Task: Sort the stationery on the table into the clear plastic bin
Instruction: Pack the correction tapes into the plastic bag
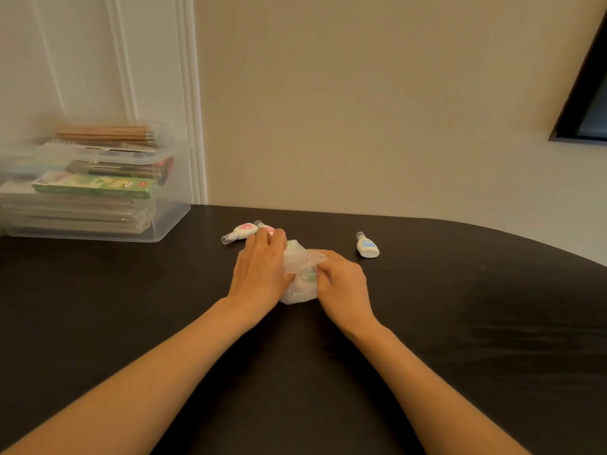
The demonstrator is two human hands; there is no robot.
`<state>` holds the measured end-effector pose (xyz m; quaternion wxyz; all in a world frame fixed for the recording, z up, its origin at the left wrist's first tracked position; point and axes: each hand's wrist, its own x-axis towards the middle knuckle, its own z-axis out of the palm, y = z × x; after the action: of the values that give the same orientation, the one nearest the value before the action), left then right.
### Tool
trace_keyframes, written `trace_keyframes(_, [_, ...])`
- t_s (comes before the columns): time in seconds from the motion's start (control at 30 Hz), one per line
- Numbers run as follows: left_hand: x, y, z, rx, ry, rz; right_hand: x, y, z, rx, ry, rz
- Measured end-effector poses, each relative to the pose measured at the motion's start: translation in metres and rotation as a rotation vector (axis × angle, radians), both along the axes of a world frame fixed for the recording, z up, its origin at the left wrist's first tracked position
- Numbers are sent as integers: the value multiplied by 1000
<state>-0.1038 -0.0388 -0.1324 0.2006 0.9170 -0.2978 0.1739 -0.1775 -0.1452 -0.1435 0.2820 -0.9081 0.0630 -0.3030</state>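
Your two bare hands meet at the centre of the frame over a crumpled, thin, translucent plastic bag (297, 284) lying on the matte black table (460, 323). Your left hand (261, 269) lies on the bag's left side with the fingers stretched forward and close together, the thumb pressing into the film; your right hand (340, 280) is curled narrow, pinching the bag's upper right edge. Through the cloudy film you can make out a small white piece with a green patch (308, 276), but its full shape is hidden by the folds and your fingers.

Just beyond your left fingertips lie two small white bottle-shaped correction tapes with pink labels: one (241, 232) shows whole, with its clear cap pointing to the left, while the other (265, 227) is half covered by your fingers. A third, with a blue label (368, 246), lies apart to the right of centre, smooth and rounded, its cap pointing away from you.

The clear plastic bin (164, 221) stands at the left of the frame, on the table's far edge, rigid and glossy, blurred and cut off at the left border. Inside it you see flat stacked packets at the bottom, a green printed box (95, 187) above them and, at the top, a row of wooden pencils (105, 132); the rest is too smeared to name.
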Motion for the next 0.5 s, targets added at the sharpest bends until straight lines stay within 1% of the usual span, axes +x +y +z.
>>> trace_keyframes(0.1, [4,-7,2,8,9,0,-7,-7,-1,48,17,92])
trace_keyframes(0.3, [7,-15,0,-33,32,108,-10,-7,2,147,73,150])
trace_keyframes(0.43, [11,-12,-3,-61,77,77,-12,-1,4,312,81,224])
trace_keyframes(0.5, [15,-11,-3,-76,50,58,-13,0,2,354,66,251])
